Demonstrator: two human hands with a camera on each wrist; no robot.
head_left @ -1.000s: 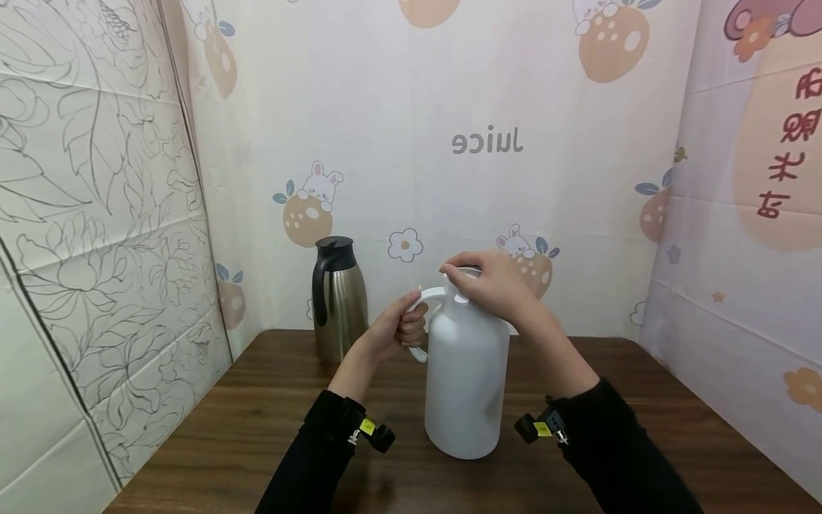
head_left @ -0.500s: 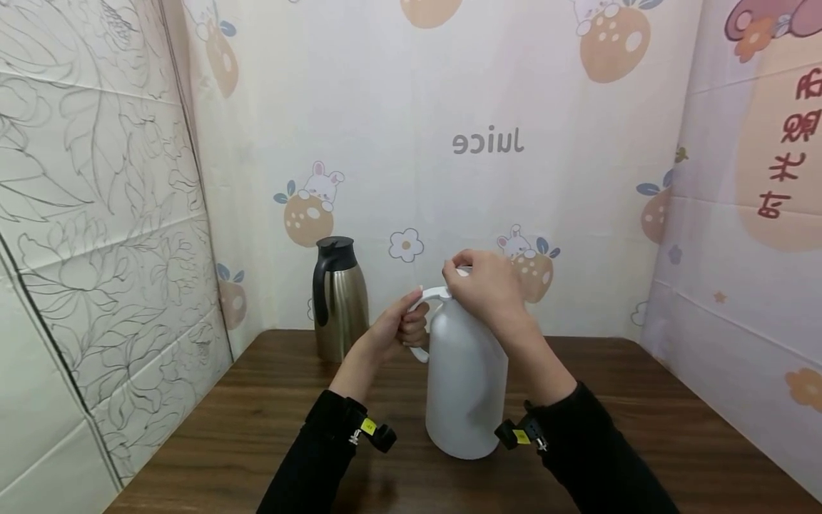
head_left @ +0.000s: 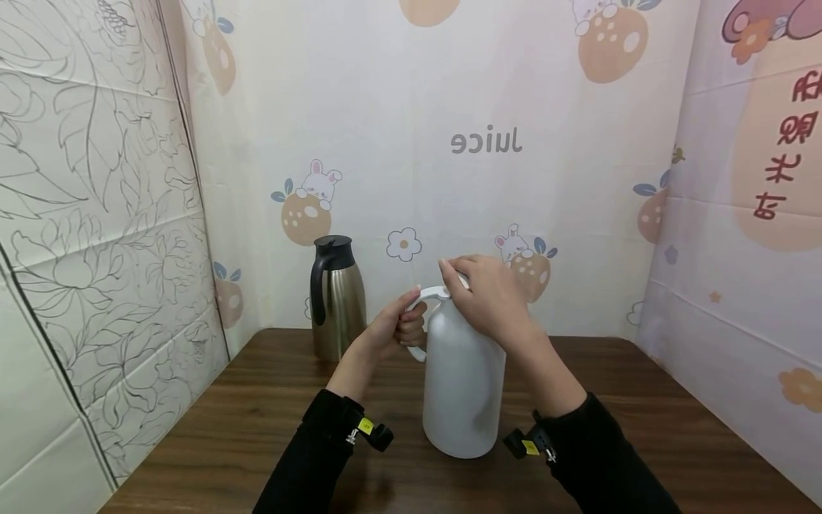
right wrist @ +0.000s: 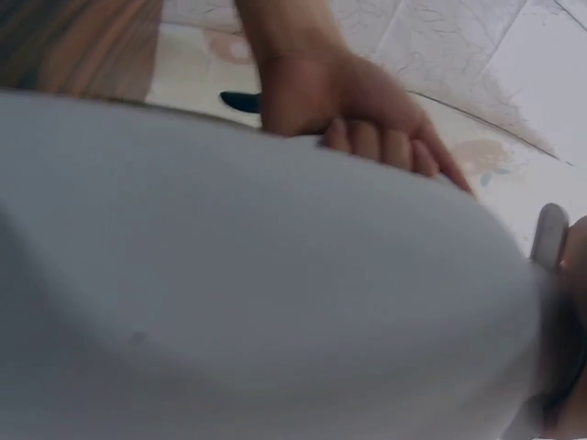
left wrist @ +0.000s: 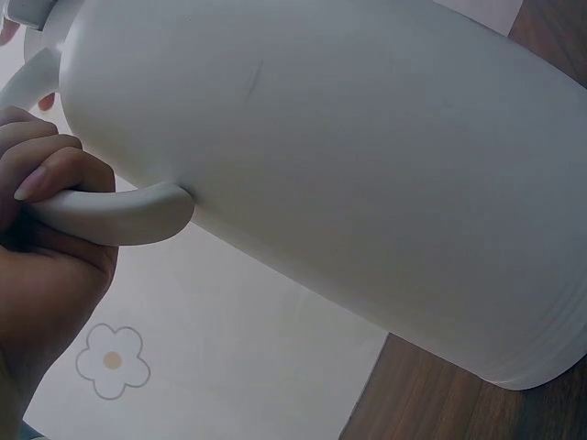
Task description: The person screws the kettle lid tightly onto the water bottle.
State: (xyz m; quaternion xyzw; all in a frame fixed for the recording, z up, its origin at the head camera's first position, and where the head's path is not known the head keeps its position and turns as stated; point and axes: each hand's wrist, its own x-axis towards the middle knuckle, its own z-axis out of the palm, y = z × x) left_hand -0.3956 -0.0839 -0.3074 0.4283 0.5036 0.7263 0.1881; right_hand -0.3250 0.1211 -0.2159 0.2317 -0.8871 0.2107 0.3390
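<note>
A white thermos jug (head_left: 462, 385) stands upright on the table in the head view. My left hand (head_left: 390, 323) grips its curved handle (left wrist: 138, 216), the fingers wrapped round it in the left wrist view. At the top, my right hand (head_left: 493, 298) holds the jug's lid, with the thumb on the near left side and the other fingers over it. Most of the lid is hidden under that hand. In the right wrist view the jug's body fills much of the picture, blurred, and the right hand shows only at the edge.
Behind and left of the left hand stands a bronze steel thermos jug (head_left: 340, 307) with a black lid and handle. The dark wooden table (head_left: 244, 435) ends at patterned cloth walls (head_left: 488, 193) on the back and both sides.
My right hand has turned at the wrist about the jug's lid, first one way, then partly back. The left hand keeps its grip on the handle, and the jug stays in place.
</note>
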